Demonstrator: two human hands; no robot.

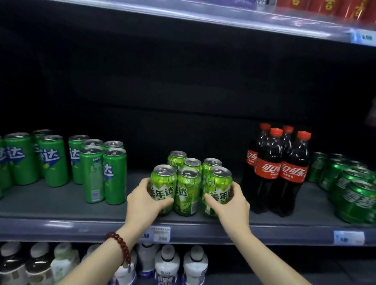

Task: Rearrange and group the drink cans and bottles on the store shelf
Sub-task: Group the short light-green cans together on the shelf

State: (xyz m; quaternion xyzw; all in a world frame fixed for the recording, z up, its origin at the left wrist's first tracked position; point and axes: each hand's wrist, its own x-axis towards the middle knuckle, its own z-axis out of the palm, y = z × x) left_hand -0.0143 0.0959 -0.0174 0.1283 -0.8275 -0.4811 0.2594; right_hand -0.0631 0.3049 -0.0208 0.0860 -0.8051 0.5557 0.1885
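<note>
- Light-green cans, six in 2 rows of 3, standing mid-shelf near front edge of shelf.
- Left hand wrapped round front-left can, fingers curled across its label; right hand wrapped round front-right can the same way. Cluster squeezed between both.
- Middle front can held by side pressure only, prob. Uneven squeeze or a quick slide → pops fwd, tips off the lip.
- Back row not gripped at all; pushing block back could topple those, esp. if bases snag on shelf.
- Cola bottles just beside on the right, tall and narrow-based. Shift right too far w/ right knuckles leading → bump, domino.
- Tall green cans left, apart from cluster; more room that way, lower risk.
- Dark-green cans far right, well apart, no risk now.
- Bead bracelet on left wrist close to price tag; could catch on pull-back.
</note>
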